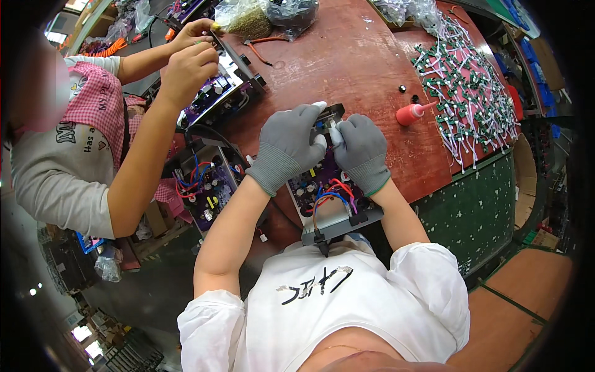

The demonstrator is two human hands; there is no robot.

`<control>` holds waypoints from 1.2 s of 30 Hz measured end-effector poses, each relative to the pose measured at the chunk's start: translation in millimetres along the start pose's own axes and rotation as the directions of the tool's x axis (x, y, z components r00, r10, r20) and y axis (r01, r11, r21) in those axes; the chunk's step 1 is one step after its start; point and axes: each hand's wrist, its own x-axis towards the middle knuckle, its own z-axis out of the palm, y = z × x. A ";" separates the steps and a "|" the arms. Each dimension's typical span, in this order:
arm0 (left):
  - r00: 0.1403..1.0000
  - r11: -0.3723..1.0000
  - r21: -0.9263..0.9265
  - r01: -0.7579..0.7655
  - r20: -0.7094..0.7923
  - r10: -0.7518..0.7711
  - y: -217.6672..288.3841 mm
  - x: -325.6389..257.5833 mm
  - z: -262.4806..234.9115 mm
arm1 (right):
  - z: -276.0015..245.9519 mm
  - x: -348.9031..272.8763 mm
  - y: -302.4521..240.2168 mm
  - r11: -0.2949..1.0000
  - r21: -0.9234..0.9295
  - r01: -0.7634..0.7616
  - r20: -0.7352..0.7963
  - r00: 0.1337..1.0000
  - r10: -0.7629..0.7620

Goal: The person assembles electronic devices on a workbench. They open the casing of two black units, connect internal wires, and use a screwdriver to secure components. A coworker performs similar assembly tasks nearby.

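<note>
A metal chassis (347,230) with a purple circuit board (303,192) stands in front of me at the table's near edge. Red, blue and brown wires (331,197) run across the board near me. My left hand (286,146), in a grey glove with pale fingertips, grips the chassis at its dark far end panel (335,112). Beside it my right hand (361,150), gloved alike, is closed with thumb and fingers pinched just inside that panel. Whatever sits between its fingertips is too small and covered to make out.
At left a co-worker's bare hands (193,62) work on another chassis (229,93); a third unit (211,192) sits nearer. Right on the red table (347,56) are a red bottle (410,114) and many small green boards with white leads (462,93). Plastic bags (245,18) lie at back.
</note>
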 end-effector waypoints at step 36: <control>0.965 0.985 0.159 -0.068 -0.239 0.105 -2.2 2.5 27.8 | -9.1 37.4 40.5 0.879 0.451 0.154 0.168 0.953 -0.253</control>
